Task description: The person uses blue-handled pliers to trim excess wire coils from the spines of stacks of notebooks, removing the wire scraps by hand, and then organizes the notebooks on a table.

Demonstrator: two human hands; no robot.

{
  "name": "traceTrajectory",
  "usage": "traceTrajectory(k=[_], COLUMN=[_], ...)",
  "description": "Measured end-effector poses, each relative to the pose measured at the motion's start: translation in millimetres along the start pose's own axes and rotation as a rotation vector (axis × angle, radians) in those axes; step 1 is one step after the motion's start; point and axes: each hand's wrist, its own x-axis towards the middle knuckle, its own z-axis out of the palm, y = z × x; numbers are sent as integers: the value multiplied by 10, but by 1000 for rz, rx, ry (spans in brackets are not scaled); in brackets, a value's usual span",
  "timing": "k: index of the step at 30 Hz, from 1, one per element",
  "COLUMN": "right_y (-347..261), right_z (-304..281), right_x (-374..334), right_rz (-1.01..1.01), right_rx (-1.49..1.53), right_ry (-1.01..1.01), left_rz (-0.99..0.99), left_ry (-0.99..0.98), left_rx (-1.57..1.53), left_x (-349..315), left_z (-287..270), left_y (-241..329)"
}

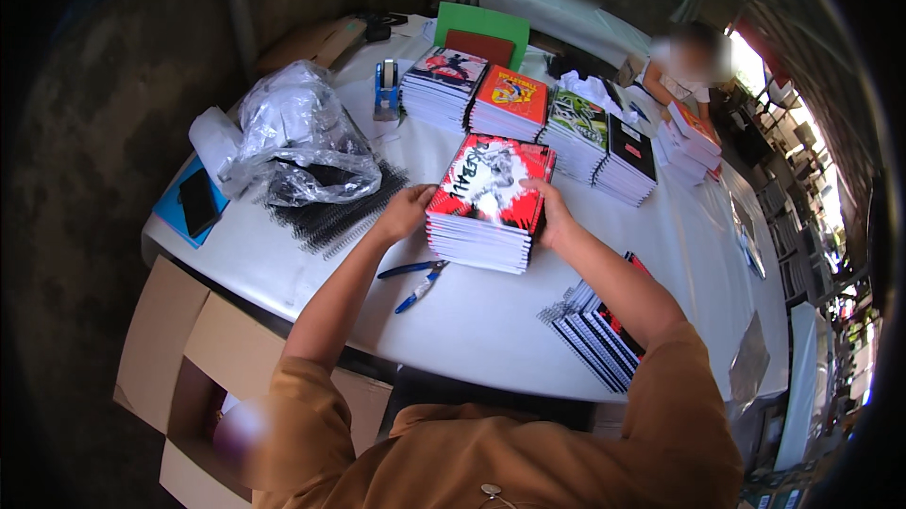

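Note:
A thick stack of notebooks point(491, 183) with a red, white and black cover is at the middle of the table, between my hands. My left hand point(408, 211) grips its left side, and my right hand point(551, 211) holds the right side with the thumb at the cover's edge. Whether the stack rests on the table or is slightly lifted, I cannot tell. Just in front of it lie blue-handled pliers point(415, 284), jaws toward the stack. Beyond it stand a stack with an orange-red cover point(510, 99), a green-covered stack point(578, 122) and a black-covered stack point(630, 155).
Black spiral coils point(330, 221) lie at left beside a clear plastic bag point(297, 122). A phone point(197, 201) rests on a blue folder. Spiral-bound notebooks point(595, 339) lie near my right forearm. A blue tape dispenser point(387, 94) stands behind. An open cardboard box point(231, 339) is below left; another person sits across.

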Motion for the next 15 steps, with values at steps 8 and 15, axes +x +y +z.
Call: traceTrajectory(k=[8, 15], right_y=[186, 128], right_z=[-226, 6], right_x=[365, 879], right_rz=[-72, -88], right_rx=[76, 125], right_ry=[-40, -113], left_rz=[50, -73], left_ry=[184, 264], left_rx=[1080, 1207], left_x=[23, 563], left_z=[-373, -973], left_y=[-80, -632])
